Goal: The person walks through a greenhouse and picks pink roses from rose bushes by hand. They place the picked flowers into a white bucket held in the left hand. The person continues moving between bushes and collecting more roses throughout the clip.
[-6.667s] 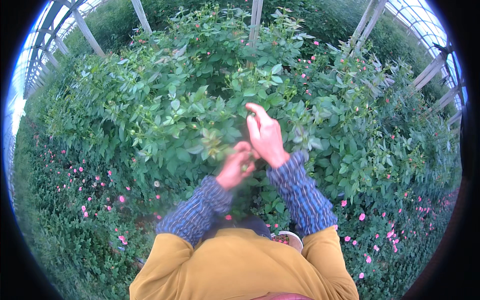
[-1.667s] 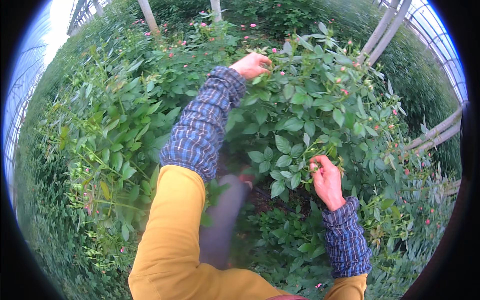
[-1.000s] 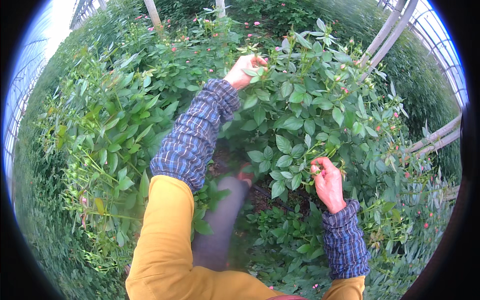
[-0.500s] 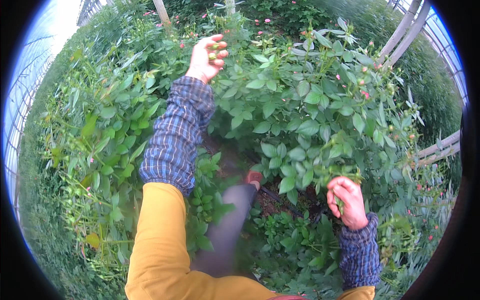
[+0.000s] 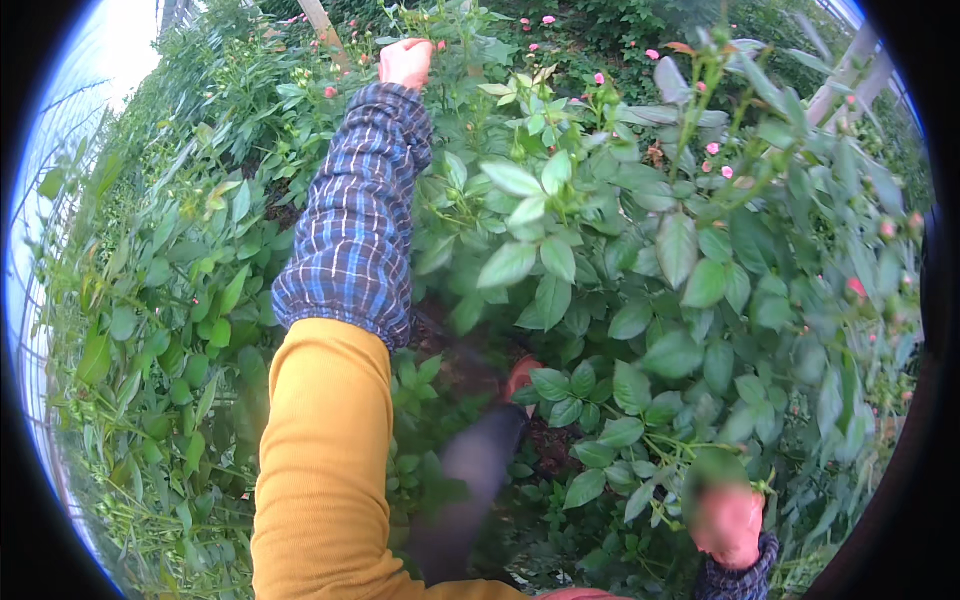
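Note:
My left hand (image 5: pixel 405 62) reaches far up into a green rose bush (image 5: pixel 600 240), its fingers curled around something among the stems; what it holds is hidden by leaves. The left arm wears a yellow sleeve with a blue plaid oversleeve (image 5: pixel 358 220). My right hand (image 5: pixel 728 522) is low at the right, blurred, closed around a leafy stem (image 5: pixel 660 450) of the same bush. Pink buds (image 5: pixel 712 148) dot the upper foliage.
Dense leafy plants fill the view on both sides. A wooden post (image 5: pixel 318 18) stands at the top, greenhouse frame bars (image 5: pixel 850 70) at the upper right. My leg and an orange shoe tip (image 5: pixel 520 372) show on dark soil below the leaves.
My left hand has stretched further up and left into the bush. My right hand has dropped lower and to the right, still gripping foliage. The view has tilted closer to the plants.

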The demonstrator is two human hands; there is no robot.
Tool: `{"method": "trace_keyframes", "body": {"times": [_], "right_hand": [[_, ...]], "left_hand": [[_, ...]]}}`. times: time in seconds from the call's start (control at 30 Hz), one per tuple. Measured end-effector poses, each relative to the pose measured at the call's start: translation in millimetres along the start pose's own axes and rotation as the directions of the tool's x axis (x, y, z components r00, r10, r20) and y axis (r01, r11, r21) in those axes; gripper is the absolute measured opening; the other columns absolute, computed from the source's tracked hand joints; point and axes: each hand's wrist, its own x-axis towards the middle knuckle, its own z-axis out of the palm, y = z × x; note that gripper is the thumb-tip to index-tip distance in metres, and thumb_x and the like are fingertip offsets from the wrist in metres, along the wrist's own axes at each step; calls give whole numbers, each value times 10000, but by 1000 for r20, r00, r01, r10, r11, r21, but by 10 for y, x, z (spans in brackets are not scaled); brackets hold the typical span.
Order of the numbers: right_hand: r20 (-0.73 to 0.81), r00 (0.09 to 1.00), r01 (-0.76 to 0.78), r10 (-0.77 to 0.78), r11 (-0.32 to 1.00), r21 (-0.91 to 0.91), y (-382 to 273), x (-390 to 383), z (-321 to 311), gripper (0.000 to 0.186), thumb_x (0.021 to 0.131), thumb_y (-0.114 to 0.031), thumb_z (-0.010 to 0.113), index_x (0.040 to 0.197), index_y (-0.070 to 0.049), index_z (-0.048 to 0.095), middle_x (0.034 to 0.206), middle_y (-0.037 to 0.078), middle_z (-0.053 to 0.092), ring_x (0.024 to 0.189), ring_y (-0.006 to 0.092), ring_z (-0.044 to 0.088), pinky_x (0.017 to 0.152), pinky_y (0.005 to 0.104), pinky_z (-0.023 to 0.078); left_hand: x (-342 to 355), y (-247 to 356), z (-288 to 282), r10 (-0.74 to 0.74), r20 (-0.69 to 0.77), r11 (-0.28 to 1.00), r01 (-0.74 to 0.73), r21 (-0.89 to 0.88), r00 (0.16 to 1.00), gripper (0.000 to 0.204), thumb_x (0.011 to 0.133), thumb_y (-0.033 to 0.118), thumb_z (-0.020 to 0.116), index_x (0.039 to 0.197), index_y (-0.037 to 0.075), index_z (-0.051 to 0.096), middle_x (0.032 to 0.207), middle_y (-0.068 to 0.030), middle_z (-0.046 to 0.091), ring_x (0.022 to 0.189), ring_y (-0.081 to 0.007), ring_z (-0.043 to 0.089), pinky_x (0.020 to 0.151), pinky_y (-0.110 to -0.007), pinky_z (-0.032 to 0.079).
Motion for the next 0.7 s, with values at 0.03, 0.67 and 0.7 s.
{"method": "trace_keyframes", "body": {"times": [0.03,0.67,0.7], "right_hand": [[115,972,237,-207,858,-456,50,-88,4,186,807,-162,638,765,7,571,592,107,552,328,176,448,274,254,338],[-346,938,-204,-1,808,-553,75,-289,412,254,840,-197,627,703,-58,466,552,26,432,396,127,403,345,258,310],[-350,937,-205,-2,808,-552,80,-295,412,256,841,-199,627,700,-63,462,553,21,428,400,124,399,349,258,308]], "left_hand": [[32,13,-8,147,-34,967,-136,216,989,366,786,197,536,1131,117,631,899,-93,642,666,-201,623,579,-327,476],[219,83,332,440,526,378,-682,626,727,317,861,323,520,1079,93,520,890,-186,631,855,-366,612,748,-428,474],[210,50,334,446,523,387,-683,619,726,322,865,317,515,1081,79,517,877,-191,630,845,-371,612,745,-430,475]]}}
